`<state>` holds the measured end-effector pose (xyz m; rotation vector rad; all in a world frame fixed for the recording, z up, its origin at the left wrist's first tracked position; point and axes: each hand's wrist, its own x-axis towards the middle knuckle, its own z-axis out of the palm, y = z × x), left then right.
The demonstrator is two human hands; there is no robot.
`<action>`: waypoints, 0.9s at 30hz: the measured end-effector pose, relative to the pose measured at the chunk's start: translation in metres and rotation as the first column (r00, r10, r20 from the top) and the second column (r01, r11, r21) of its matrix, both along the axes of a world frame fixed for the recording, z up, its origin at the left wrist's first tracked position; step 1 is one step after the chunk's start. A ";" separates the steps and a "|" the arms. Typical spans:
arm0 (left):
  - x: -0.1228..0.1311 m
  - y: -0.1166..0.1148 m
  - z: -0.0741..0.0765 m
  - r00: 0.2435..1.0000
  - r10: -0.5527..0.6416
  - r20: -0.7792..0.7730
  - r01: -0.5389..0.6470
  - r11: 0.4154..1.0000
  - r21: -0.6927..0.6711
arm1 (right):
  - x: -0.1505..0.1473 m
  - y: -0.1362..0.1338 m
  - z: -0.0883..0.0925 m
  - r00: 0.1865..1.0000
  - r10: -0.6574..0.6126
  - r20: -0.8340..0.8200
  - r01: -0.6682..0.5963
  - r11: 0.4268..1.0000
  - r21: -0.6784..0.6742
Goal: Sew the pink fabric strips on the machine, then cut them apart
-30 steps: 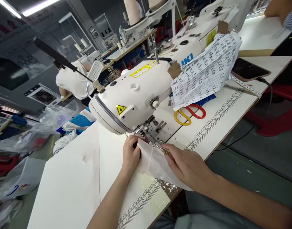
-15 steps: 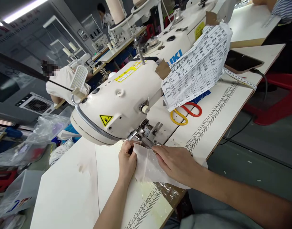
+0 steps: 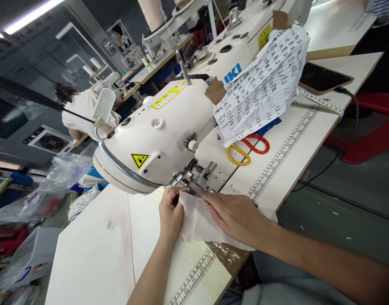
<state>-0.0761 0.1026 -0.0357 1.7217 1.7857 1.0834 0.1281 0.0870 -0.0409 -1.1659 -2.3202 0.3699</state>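
A white sewing machine (image 3: 162, 135) stands on the white table (image 3: 92, 245). A piece of white cloth (image 3: 197, 222) lies under its presser foot (image 3: 194, 186). My left hand (image 3: 170, 212) pinches the cloth's left edge just before the foot, fingers curled. My right hand (image 3: 235, 216) lies flat on the cloth to the right, its fingertips close to the foot.
Scissors with red and yellow handles (image 3: 248, 148) lie behind the machine under a printed paper sheet (image 3: 260, 89). A phone (image 3: 323, 78) and a tape measure (image 3: 321, 101) are at the far right. Plastic bags and bins (image 3: 29, 203) fill the floor at left. Another person (image 3: 83, 110) works farther back.
The view has shifted, so the machine sits lower and more to the left. Both hands stay on the cloth at the foot; my right hand now lies flatter.
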 end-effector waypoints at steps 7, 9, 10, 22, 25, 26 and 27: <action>0.001 0.000 -0.001 0.992 -0.023 -0.122 0.029 0.998 0.049 | -0.001 -0.001 0.000 1.000 -0.008 0.013 0.007 0.999 0.042; 0.000 0.001 -0.005 0.983 -0.017 -0.185 0.035 0.995 0.093 | -0.001 -0.002 -0.001 0.999 -0.012 0.030 0.010 0.997 0.070; 0.000 0.001 -0.006 0.976 -0.010 -0.218 0.036 0.993 0.115 | -0.002 -0.002 -0.002 0.999 -0.012 0.038 0.009 0.996 0.087; -0.001 0.004 0.000 0.987 0.004 -0.160 0.003 0.999 0.048 | -0.001 -0.002 -0.003 0.997 0.005 0.074 -0.014 0.992 0.123; 0.000 0.003 0.003 0.996 0.036 -0.087 -0.039 0.999 -0.033 | -0.002 -0.003 -0.004 0.997 -0.006 0.073 -0.002 0.994 0.110; 0.000 0.003 0.004 0.996 0.049 -0.078 -0.053 0.997 -0.049 | -0.001 -0.003 -0.005 0.997 -0.006 0.071 -0.001 0.995 0.102; 0.001 0.003 0.004 0.995 0.066 -0.072 -0.070 0.996 -0.060 | -0.001 -0.003 -0.005 0.998 -0.002 0.068 -0.004 0.996 0.091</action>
